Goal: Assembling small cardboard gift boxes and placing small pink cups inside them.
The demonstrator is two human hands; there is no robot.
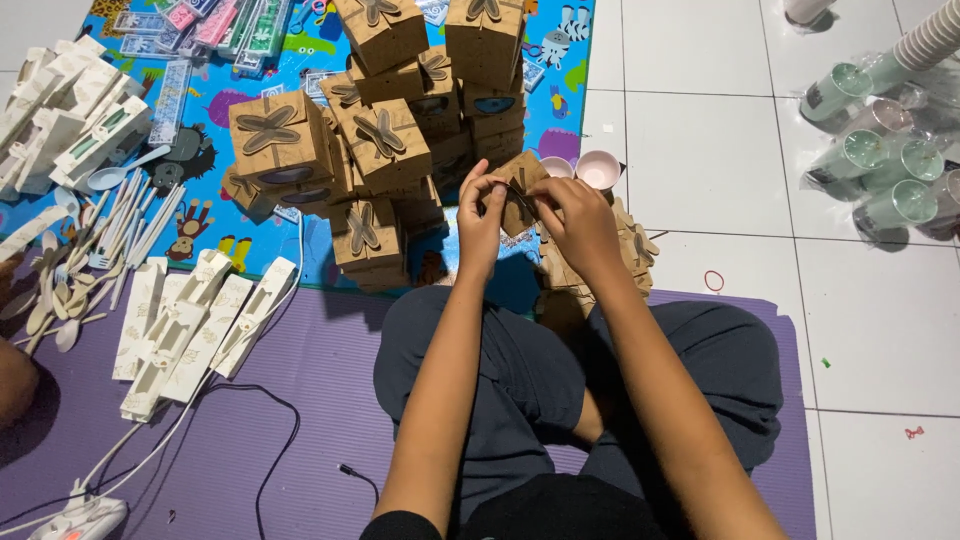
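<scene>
While a stack of finished brown boxes (375,130) stands just ahead, the left hand (480,215) and right hand (578,222) both pinch one small brown box (520,190) above the lap, pink cups (585,168) just behind it

Both hands, left (481,222) and right (578,222), pinched a brown box (520,190) above the lap. Finished boxes (375,140) were stacked on the blue mat (560,110); white sleeves (195,325) lay at the purple mat's (310,370) left edge.
</scene>
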